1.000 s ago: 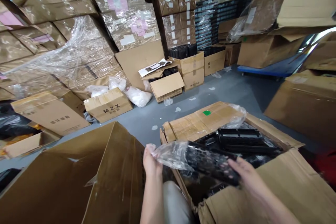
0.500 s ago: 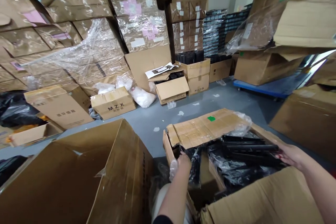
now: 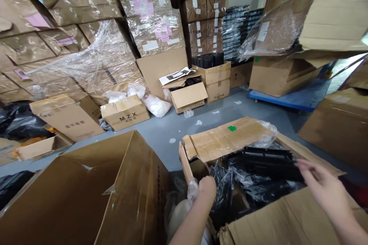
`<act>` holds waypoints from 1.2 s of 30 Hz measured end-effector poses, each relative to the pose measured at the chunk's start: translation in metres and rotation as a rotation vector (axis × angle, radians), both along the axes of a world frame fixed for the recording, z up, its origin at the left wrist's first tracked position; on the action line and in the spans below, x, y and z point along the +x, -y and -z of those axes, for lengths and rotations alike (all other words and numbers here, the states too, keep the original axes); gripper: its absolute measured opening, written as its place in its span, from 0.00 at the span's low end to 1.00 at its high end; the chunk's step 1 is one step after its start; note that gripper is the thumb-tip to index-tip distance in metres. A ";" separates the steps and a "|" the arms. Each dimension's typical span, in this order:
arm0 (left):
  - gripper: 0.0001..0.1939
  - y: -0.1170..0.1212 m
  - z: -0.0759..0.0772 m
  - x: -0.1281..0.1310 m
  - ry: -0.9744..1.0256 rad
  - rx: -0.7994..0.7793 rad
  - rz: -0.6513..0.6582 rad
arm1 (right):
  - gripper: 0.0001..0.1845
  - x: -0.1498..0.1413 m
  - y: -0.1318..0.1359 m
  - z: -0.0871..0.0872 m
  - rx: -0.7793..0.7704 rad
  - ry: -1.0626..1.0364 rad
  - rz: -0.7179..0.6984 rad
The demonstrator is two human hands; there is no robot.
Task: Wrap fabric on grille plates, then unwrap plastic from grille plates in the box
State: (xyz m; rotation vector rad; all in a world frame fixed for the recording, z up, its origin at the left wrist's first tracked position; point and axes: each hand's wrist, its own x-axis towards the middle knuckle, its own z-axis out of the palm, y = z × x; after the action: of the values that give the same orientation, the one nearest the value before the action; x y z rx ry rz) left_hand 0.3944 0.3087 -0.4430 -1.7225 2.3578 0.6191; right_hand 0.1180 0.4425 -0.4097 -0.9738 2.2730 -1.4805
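Observation:
An open carton point(image 3: 230, 139) with its flaps spread holds black plastic bars point(image 3: 266, 159) and a crumpled black plastic bag point(image 3: 222, 180). My left hand point(image 3: 207, 189) is closed in a fist at the carton's left side, against the bunched bag; its fingertips are hidden. At the right end of the bars, my right hand point(image 3: 322, 183) has its fingertips pinched on the edge of one bar, the palm hollow. The bars lie on top of the bag film, near the far flap with a green sticker.
A tall open carton point(image 3: 143, 183) stands at my left. Across the grey floor point(image 3: 161, 139) are an MZX box point(image 3: 125, 113), white plastic bags point(image 3: 156, 105) and an opened box point(image 3: 188, 97). A blue trolley point(image 3: 281, 99) carries cartons at the right. Wrapped carton stacks point(image 3: 155, 19) line the back.
The black bars have shifted left and settled lower in the carton. My left hand has moved slightly right and down, and the bag beside it is bunched higher. My right hand has turned.

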 end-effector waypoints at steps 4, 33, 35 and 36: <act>0.17 -0.017 -0.011 0.016 0.013 -0.067 0.022 | 0.17 0.065 0.010 0.016 -0.022 0.029 -0.290; 0.19 -0.009 -0.084 0.029 -0.791 -0.335 0.055 | 0.15 0.116 0.055 0.029 -0.123 0.014 -0.676; 0.20 -0.007 -0.073 0.035 -0.867 -0.341 -0.091 | 0.14 0.113 0.054 0.045 -0.092 0.071 -0.691; 0.21 -0.007 -0.069 0.036 -0.892 -0.329 -0.131 | 0.13 0.113 0.054 0.053 -0.069 0.088 -0.707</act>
State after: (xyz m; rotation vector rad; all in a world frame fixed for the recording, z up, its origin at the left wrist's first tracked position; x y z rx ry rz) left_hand 0.4303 0.3153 -0.3738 -2.0354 3.0665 1.3070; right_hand 0.2311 0.3886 -0.4629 -1.4895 1.5609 -1.2435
